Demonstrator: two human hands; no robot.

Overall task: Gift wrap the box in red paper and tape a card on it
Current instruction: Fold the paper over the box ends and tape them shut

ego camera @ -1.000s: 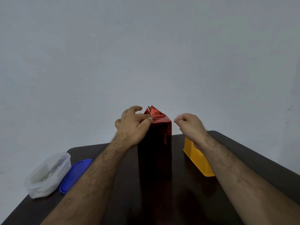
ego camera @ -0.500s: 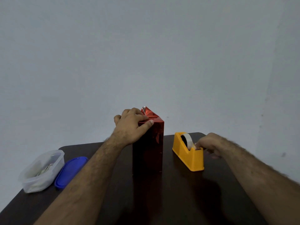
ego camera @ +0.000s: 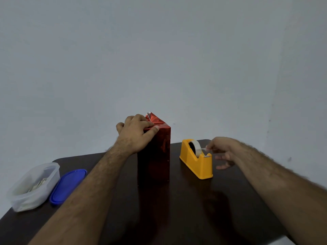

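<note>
Box: the box point(ego camera: 154, 154) stands upright near the middle of the dark tabletop point(ego camera: 177, 209), tall and narrow, wrapped in shiny red paper on the sides that show.
Top of the box: the paper is gathered into folds up there, and one pointed flap point(ego camera: 149, 116) sticks up at the back, its silvery underside catching the light.
Left hand: the left hand point(ego camera: 135, 134) sits on the top left corner of the box, fingers curled over the folded paper and thumb laid along the front top edge, clamping the fold down.
Right hand: the right hand point(ego camera: 223, 150) is out at the tape dispenser, thumb and forefinger pinched together on the loose end of the tape point(ego camera: 203, 149); the other fingers hang loose below, apart from the dispenser.
Tape dispenser: the yellow dispenser point(ego camera: 196, 160) stands just to the right of the box, not touching it, with its cutter end nearest the right hand.
Tape roll: a pale roll point(ego camera: 195, 147) sits in the dispenser's cradle, and a short strip runs from it to the pinching fingers, above the cutter.
Left edge of the tabletop: a clear plastic tub point(ego camera: 33, 186) holds some pale bits too blurred to name, and its blue lid point(ego camera: 68, 185) lies flat just beside it.
Background: a plain grey wall point(ego camera: 159, 59) behind the tabletop.
</note>
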